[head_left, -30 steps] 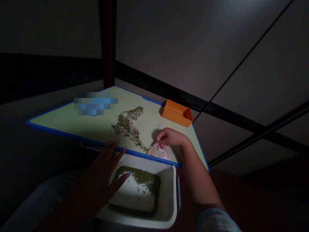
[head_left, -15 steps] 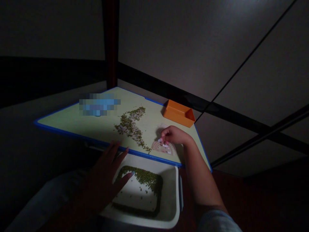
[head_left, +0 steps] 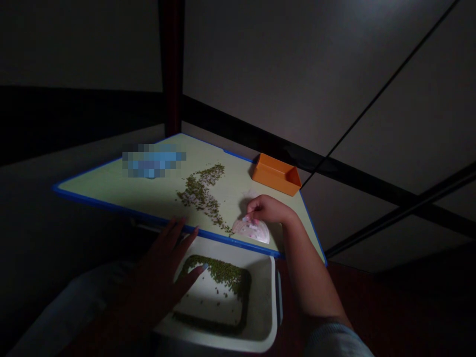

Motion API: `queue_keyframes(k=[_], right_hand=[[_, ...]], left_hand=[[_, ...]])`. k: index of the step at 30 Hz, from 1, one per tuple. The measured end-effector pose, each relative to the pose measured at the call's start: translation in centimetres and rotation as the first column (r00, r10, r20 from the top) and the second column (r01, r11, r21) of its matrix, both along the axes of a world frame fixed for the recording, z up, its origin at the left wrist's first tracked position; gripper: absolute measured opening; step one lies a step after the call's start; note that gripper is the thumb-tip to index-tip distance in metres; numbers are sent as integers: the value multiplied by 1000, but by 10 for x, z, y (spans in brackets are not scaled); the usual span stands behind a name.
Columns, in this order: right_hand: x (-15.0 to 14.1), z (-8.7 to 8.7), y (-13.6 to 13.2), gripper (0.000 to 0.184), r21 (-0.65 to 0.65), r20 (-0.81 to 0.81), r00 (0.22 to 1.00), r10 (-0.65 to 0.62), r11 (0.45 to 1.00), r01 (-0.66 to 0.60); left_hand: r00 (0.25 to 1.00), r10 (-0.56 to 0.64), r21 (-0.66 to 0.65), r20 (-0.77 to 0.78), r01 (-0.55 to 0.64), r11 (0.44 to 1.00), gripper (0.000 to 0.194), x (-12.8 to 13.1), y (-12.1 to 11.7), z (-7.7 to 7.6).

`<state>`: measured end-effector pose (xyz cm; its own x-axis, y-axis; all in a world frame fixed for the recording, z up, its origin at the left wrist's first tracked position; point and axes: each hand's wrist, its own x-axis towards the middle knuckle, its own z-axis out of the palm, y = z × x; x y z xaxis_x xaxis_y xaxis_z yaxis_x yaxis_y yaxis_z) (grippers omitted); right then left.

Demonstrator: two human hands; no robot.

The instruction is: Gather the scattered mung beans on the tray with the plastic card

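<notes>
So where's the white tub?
In the head view, the white tub is low in the middle, just below the table's near blue edge, with the left hand over its left side.

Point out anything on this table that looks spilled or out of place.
Small green grains lie loose on the table in a ragged strip reaching toward its near edge. That looks odd because similar grains sit in the white tub just below, though I can't tell whether it's deliberate.

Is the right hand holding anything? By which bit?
The right hand seems to pinch a pale pink, see-through half-circle near its curved far edge.
</notes>
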<state>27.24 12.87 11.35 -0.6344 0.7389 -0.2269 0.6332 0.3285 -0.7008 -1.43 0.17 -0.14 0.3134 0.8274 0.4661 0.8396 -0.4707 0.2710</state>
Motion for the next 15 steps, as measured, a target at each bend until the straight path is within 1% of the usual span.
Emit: queue_keyframes(k=[8, 15], right_hand=[[-2, 4, -3, 15, -81, 29, 998, 61, 995, -59], [0, 3, -2, 18, -83, 40, 996, 75, 994, -72]], left_hand=[[1000, 5, 6, 20, -5, 1000, 69, 1, -1, 2], [1000, 10, -4, 15, -10, 1000, 68, 1, 1, -2]])
